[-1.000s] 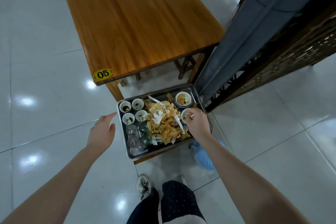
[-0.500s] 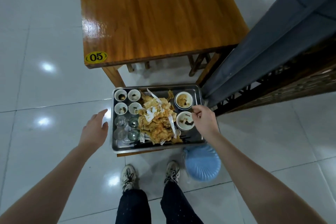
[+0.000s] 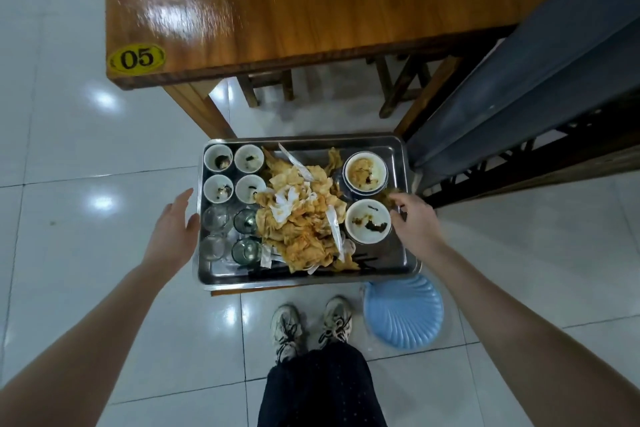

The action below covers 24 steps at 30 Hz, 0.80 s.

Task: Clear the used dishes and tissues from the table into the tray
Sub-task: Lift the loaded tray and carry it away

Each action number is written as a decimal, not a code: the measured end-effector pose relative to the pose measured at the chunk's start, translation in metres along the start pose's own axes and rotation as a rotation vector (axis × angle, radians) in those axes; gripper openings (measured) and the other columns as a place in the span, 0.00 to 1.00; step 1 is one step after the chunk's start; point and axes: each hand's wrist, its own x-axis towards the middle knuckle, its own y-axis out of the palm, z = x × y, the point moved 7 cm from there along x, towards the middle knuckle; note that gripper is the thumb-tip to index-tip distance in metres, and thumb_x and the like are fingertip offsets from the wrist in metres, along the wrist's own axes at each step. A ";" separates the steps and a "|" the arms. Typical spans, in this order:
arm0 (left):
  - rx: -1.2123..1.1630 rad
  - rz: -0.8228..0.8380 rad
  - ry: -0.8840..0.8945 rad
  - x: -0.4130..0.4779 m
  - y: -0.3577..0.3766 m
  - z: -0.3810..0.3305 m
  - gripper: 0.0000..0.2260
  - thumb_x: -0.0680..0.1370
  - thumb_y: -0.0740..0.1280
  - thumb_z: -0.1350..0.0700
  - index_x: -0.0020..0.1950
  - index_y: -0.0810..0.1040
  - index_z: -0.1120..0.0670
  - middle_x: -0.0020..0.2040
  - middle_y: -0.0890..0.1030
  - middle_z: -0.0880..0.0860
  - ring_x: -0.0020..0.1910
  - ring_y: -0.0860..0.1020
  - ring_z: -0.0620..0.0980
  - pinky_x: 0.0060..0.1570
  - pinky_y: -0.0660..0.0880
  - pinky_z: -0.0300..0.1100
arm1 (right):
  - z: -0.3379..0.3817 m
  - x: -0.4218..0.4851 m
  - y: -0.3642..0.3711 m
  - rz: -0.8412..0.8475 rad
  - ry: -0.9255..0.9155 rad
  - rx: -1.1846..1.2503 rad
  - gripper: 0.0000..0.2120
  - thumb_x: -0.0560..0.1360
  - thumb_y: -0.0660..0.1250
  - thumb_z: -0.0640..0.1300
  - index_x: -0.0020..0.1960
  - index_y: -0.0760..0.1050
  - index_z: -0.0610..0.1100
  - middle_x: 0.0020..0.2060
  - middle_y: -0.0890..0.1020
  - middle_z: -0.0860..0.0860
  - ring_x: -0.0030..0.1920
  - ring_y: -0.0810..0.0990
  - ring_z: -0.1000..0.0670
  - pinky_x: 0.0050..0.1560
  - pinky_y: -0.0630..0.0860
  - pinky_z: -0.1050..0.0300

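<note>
table (image 3: pixel 311 3) bare; dishes, tissues (image 3: pixel 298 215) sat piled in tray (image 3: pixel 398 263). left hand (image 3: pixel 173 232) open at left rim; right hand (image 3: pixel 412 218) loosely curled, empty, at right rim. next likely: grip both rims, lift level.

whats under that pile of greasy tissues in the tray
Black chopsticks poke out from under the near edge of the tissue pile, lying on the tray floor. A few white wrappers stick out too. Anything else beneath the heap is covered and cannot be seen.
</note>
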 end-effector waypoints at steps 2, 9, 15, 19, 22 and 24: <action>0.003 0.005 -0.025 0.013 0.013 0.016 0.23 0.81 0.60 0.61 0.75 0.61 0.55 0.66 0.72 0.64 0.62 0.73 0.64 0.63 0.69 0.59 | -0.018 0.008 0.015 0.022 -0.010 -0.068 0.17 0.77 0.62 0.39 0.65 0.73 0.42 0.60 0.76 0.46 0.59 0.74 0.46 0.59 0.73 0.50; -0.029 -0.054 -0.059 0.052 0.050 0.064 0.25 0.81 0.59 0.58 0.77 0.57 0.50 0.65 0.73 0.65 0.60 0.75 0.64 0.60 0.70 0.57 | -0.081 0.043 0.044 -0.091 0.069 -0.089 0.24 0.76 0.62 0.37 0.71 0.66 0.45 0.63 0.69 0.41 0.63 0.69 0.41 0.64 0.69 0.44; -0.078 -0.018 -0.026 0.075 0.080 0.083 0.26 0.81 0.59 0.58 0.77 0.55 0.44 0.61 0.77 0.63 0.56 0.77 0.63 0.55 0.73 0.55 | -0.105 0.060 0.066 -0.082 0.042 -0.075 0.33 0.77 0.64 0.39 0.77 0.53 0.53 0.56 0.72 0.39 0.56 0.72 0.37 0.59 0.71 0.41; -0.112 -0.045 -0.030 0.085 0.086 0.090 0.31 0.79 0.63 0.62 0.77 0.57 0.42 0.45 0.77 0.57 0.41 0.76 0.57 0.44 0.71 0.47 | -0.102 0.060 0.068 -0.150 0.016 0.111 0.38 0.77 0.66 0.39 0.77 0.47 0.56 0.69 0.70 0.43 0.65 0.71 0.39 0.64 0.67 0.44; -0.148 -0.070 -0.009 0.089 0.092 0.094 0.34 0.77 0.66 0.64 0.76 0.58 0.40 0.34 0.72 0.52 0.33 0.72 0.50 0.37 0.68 0.44 | -0.102 0.059 0.063 -0.219 0.026 0.133 0.38 0.76 0.67 0.41 0.76 0.49 0.59 0.66 0.74 0.46 0.60 0.75 0.41 0.58 0.69 0.51; -0.183 -0.085 0.001 0.091 0.095 0.097 0.34 0.77 0.68 0.61 0.75 0.58 0.37 0.32 0.70 0.53 0.31 0.70 0.49 0.33 0.69 0.39 | -0.104 0.061 0.062 -0.233 0.042 0.140 0.36 0.76 0.67 0.40 0.75 0.53 0.60 0.64 0.76 0.47 0.61 0.75 0.41 0.59 0.69 0.50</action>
